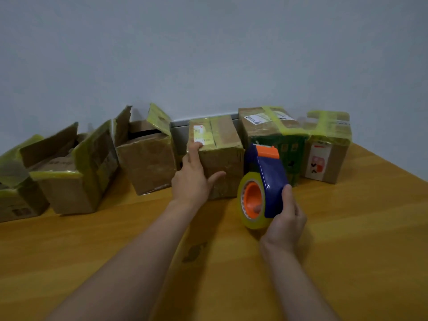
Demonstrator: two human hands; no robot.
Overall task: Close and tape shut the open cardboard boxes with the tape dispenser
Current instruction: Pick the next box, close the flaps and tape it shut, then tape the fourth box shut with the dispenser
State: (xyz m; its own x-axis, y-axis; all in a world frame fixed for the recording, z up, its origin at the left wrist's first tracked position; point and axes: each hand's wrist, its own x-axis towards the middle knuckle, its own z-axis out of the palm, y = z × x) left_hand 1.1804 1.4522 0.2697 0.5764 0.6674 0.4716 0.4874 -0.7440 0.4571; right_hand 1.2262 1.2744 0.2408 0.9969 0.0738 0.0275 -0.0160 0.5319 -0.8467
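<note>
Nearest, the right hand (286,220) is wrapping its fingers (288,198) round the tape dispenser (266,179), cutter end pointing away, probably ready to start a strip. Just left of it, the left hand (193,181) is laying straight, spread fingers (193,150) against the closed box (222,158), apparently steadying its flaps. Further left, open boxes (146,156) are waiting; beyond the dispenser, taped boxes (273,128) are standing.

**Six boxes, one dispenser (268,172)**

Six boxes line up beyond the dispenser. Left of it are four: an end box (16,200), a wide open box (69,193), a narrow open box (148,165) and a closed box (222,163). Behind it stands one taped box (261,130), and right of it a second taped box (328,158). It carries one tape roll (246,221). Two hands: left hand (192,181), right hand (286,218).
</note>
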